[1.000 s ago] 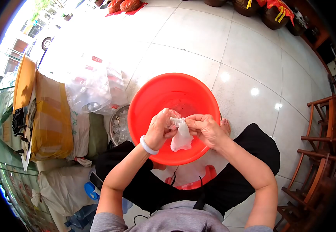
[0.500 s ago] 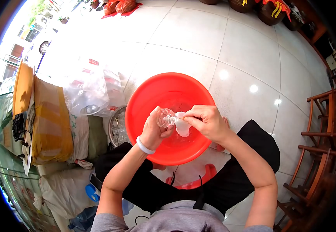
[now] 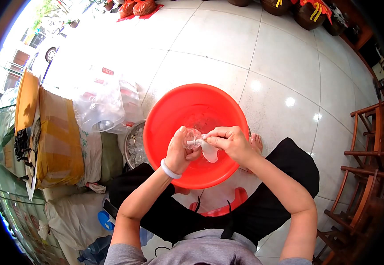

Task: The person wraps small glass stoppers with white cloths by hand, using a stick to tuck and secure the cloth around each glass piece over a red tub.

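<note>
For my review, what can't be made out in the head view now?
All head view:
Clear piece: full shape, behind the left hand's fingers.
White item: pinched end, under the right hand's fingers.
Metal bowl: right side, behind the red basin.
Dark jar: far part, cut off by the top edge.

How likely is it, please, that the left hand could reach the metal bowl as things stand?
Probably yes: the metal bowl stands largely uncovered just left of the red basin, though the left hand is busy holding a clear object.

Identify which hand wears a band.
The left hand, gripping the clear item: a white band circles its wrist. The right hand has a bare wrist.
</note>
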Motion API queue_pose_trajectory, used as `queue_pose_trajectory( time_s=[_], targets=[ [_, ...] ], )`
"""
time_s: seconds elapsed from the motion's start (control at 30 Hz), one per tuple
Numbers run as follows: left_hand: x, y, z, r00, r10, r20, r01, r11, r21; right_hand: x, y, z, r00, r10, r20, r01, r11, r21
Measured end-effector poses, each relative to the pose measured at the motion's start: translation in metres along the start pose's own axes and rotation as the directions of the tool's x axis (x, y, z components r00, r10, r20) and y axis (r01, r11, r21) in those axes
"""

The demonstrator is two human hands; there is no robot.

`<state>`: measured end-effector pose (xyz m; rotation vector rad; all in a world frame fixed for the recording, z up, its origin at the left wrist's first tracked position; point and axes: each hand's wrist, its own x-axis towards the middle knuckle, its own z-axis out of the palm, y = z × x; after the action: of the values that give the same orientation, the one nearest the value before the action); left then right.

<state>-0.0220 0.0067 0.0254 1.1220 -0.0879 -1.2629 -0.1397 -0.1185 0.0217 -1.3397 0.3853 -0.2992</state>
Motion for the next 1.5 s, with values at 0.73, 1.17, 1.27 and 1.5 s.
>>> queue_pose_trajectory(
  time_s=[0.73, 1.17, 1.27, 1.5],
  targets=[
    [-0.002, 0.003, -0.001, 0.99, 0.101, 0.095, -0.099, 0.995, -0.022, 0.0, 0.01, -0.007, 0.914, 0.359, 0.187, -0.399, 0.718, 0.571],
    [0.004, 0.006, -0.005, 0.998, 0.063, -0.009, -0.062, 0.994, 0.086, 0.003, 0.005, -0.009, 0.917, -0.337, 0.213, 0.398, 0.809, -0.432],
    [0.003, 0.003, -0.003, 0.994, 0.069, -0.082, -0.051, 0.977, 0.209, 0.001, 0.01, -0.008, 0.884, -0.392, 0.255, 0.466, 0.691, -0.552],
    [-0.001, 0.015, 0.002, 0.976, 0.204, 0.079, -0.212, 0.969, 0.123, 0.002, 0.003, -0.013, 0.996, -0.074, 0.058, 0.077, 0.996, -0.04]
  ],
)
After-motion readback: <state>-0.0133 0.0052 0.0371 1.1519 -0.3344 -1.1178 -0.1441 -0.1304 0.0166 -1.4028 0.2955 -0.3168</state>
